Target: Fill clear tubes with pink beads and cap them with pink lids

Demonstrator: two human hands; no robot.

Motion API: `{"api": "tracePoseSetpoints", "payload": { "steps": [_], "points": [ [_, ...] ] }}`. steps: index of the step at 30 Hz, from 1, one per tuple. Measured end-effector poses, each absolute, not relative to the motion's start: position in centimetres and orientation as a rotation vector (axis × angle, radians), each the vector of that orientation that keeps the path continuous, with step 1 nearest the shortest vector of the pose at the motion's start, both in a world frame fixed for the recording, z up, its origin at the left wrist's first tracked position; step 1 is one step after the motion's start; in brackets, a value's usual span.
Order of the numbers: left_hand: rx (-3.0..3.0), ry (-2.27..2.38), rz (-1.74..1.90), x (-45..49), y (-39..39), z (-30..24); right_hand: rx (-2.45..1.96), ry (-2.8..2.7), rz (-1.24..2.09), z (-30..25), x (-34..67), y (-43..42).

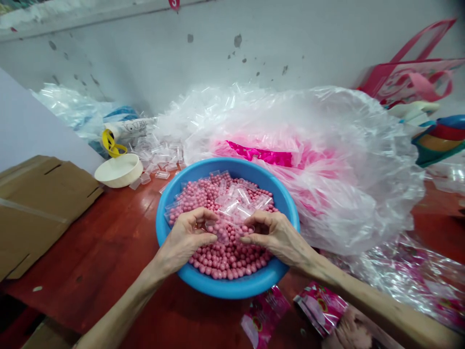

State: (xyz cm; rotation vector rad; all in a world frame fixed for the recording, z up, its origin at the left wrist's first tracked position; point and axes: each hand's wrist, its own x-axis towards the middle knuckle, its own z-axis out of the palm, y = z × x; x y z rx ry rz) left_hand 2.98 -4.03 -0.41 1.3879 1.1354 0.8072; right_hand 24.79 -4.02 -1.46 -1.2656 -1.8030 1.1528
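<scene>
A blue basin (167, 198) holds a mass of round pink beads (232, 261) and several small clear plastic cases (236, 198) lying on top of them. Over the beads, my left hand (189, 237) pinches a clear plastic case (221, 231) between thumb and fingers. Facing it, my right hand (274, 237) has thumb and fingers closed on another clear plastic case (240, 230). Pink beads show in or behind both cases; which of the two I cannot tell. The hands are a short gap apart.
Behind the basin spreads a large clear plastic bag (348, 145) with bright pink pieces (257, 154). Leftward are a white round lid (119, 170), loose clear cases (163, 157) and a cardboard box (39, 208). Pink printed packets (321, 308) lie near the front edge.
</scene>
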Motion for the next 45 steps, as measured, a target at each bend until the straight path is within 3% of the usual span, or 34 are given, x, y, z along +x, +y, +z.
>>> {"api": "tracePoseSetpoints", "payload": {
  "steps": [5, 12, 18, 24, 32, 37, 45],
  "points": [
    [2.175, 1.222, 0.52, 3.8, -4.1, -0.6, -1.272, -1.79, 1.135, -1.6, 24.6, -4.2],
    [2.656, 0.671, 0.231, 4.6, -5.3, -1.0, -1.278, -1.585, 1.067, -2.0, 24.7, -4.4],
    [2.344, 0.713, 0.245, 6.4, -3.6, -0.7, -1.276, -1.315, 1.183, -2.6, 24.8, -4.3],
    [2.058, 0.946, 0.382, 4.9, -2.9, -0.1, -1.25, -1.354, 1.167, -2.7, 24.8, -4.3],
    [1.235, 1.06, 0.706, 3.1, -4.8, 1.2, -1.224, -1.539, 1.217, -2.4, 24.8, -4.2],
    [1.504, 1.23, 0.85, 1.9, -4.6, 0.4, -1.283, -1.588, 1.197, -2.5, 24.7, -4.1],
    [2.245, 1.433, 0.805, 1.3, -5.4, 1.0, -1.202, -1.529, 1.441, -2.0, 24.0, -4.1]
  ]
}}
